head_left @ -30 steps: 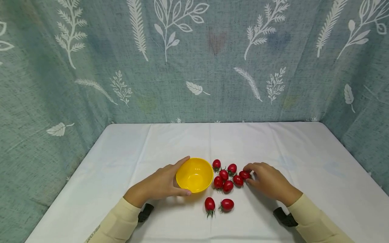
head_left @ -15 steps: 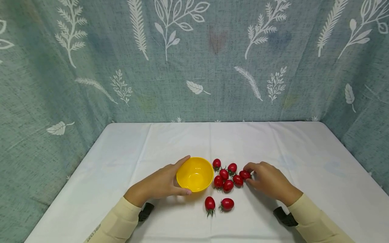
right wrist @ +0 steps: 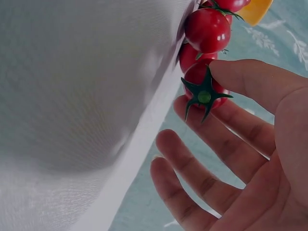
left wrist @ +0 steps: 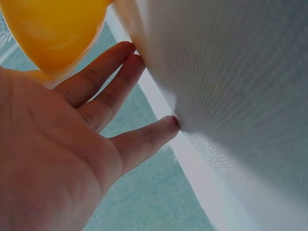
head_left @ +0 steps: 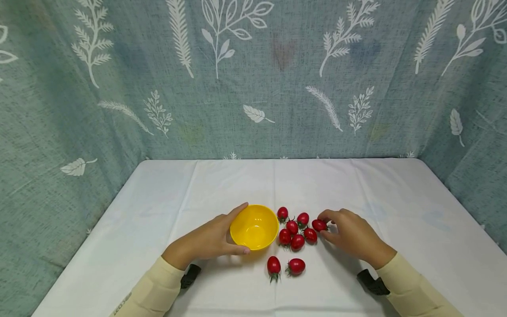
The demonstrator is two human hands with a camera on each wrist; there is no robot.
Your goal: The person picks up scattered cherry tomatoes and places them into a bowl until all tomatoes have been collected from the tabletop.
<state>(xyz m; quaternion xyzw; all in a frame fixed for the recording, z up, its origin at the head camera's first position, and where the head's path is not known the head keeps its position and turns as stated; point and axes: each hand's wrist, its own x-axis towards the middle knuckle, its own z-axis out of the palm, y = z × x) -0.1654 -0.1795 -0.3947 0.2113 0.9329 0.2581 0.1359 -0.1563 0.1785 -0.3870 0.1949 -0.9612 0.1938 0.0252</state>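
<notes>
My left hand holds a small yellow bowl from its left side, thumb at the near rim and index finger at the far rim. In the left wrist view its other fingers reach down to the white cloth beside the bowl. At the right end of a cluster, my right hand pinches a red cherry tomato between thumb and fingers. The right wrist view shows that tomato's green star-shaped stem facing the camera, the remaining fingers spread below. Inside the bowl only bare yellow surface shows.
Several more cherry tomatoes lie grouped between the bowl and my right hand. Two others, one upright-looking tomato and one sideways tomato, sit nearer me. A white cloth covers the table; a patterned green curtain stands behind.
My right hand and the tomato it pinches have shifted slightly away from me, apart from the neighbouring tomato. My left hand and the bowl stay put.
</notes>
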